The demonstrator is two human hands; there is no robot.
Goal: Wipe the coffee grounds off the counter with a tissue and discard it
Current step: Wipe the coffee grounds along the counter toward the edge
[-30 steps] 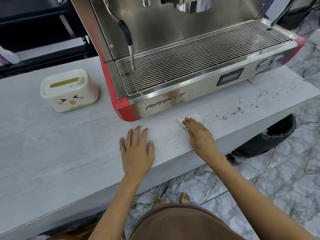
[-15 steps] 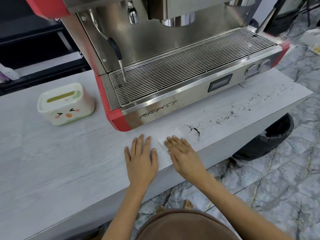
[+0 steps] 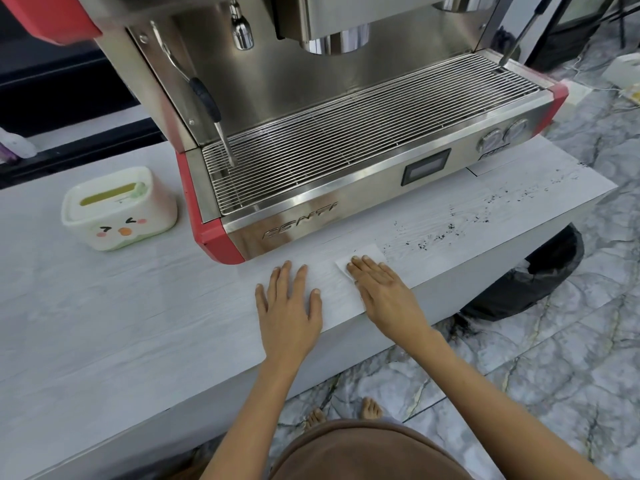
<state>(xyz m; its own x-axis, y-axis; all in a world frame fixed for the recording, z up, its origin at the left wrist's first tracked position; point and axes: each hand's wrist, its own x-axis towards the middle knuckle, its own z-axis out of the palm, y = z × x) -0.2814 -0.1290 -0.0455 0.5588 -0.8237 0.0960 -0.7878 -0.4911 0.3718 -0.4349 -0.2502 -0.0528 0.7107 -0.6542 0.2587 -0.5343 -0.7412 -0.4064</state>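
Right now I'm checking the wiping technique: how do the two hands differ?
The right hand presses a white tissue flat on the counter; the left hand rests on bare counter. The right hand's fingers are together, nearer the coffee grounds; the left hand's are spread, farther away. Both lie palm down, flat.

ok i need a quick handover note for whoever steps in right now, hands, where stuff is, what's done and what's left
Left hand: flat on the counter, fingers spread, holding nothing.
Right hand: open, palm down, pressing the tissue onto the counter in front of the espresso machine.
Coffee grounds: scattered to the right of the tissue, along the counter toward its far right end.
Bin: black-lined, on the floor below the counter's right end.
Done: tissue is out and on the counter.
Left: sweep up the grounds to the right, gather the tissue, drop it in the bin.
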